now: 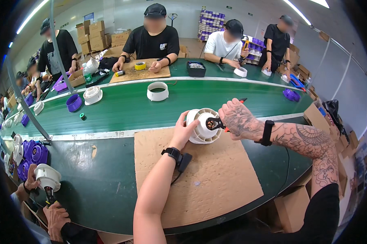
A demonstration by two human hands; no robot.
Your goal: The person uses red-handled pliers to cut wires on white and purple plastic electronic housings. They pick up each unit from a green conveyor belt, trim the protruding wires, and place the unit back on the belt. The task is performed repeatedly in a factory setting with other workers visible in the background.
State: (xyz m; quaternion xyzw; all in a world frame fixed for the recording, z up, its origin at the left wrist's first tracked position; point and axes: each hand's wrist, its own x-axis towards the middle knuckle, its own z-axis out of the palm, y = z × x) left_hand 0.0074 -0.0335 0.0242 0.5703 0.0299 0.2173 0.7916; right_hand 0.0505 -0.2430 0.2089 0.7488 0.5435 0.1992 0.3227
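Over the far part of a cardboard sheet [208,183], my left hand [182,132] is closed around the side of a white round plastic housing [202,136] with slots around its ring. My right hand [237,118] grips a pair of pliers [217,123] with red-tipped handles and dark jaws. The jaws sit at the opening in the middle of the housing, where copper-coloured parts show. Whether they clamp anything in there is hard to make out.
A green conveyor belt [122,118] runs beyond the cardboard, carrying a white ring [157,92], a purple ring [74,103] and a white housing [92,95]. Purple housings [35,152] are piled at left, beside a co-worker's hands [55,215] with pliers. Cardboard boxes [293,207] stand at right.
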